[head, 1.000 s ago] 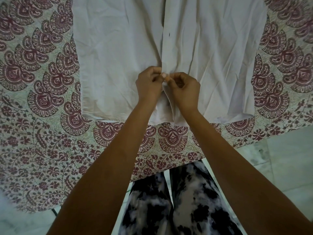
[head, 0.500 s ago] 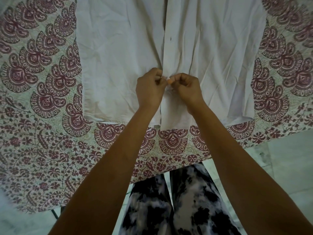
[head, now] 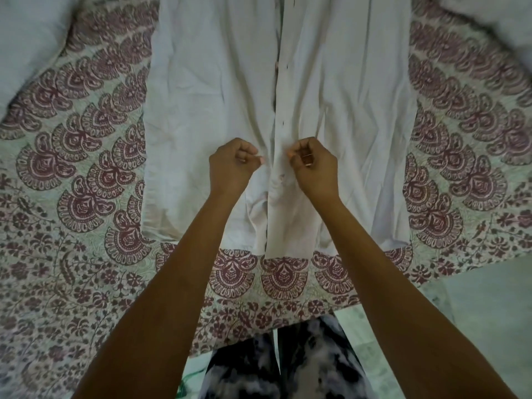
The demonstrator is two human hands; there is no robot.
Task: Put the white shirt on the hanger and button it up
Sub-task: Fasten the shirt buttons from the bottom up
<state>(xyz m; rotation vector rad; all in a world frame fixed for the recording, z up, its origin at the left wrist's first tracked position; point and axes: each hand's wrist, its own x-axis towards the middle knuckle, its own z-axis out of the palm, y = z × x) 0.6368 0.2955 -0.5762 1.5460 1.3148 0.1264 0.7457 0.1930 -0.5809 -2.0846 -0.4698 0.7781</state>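
White cotton of the shirt, spread front-up on the printed bedspread. Lay with its placket running straight away from the body, passing between the two sets of fingers. Left hand just left of that strip, right hand just right of it, equally near. Both curled tight; could not tell whether pinching cloth. Probably called for reaching farther out along the placket, toward open buttonholes beyond the fingertips. No hanger in sight.
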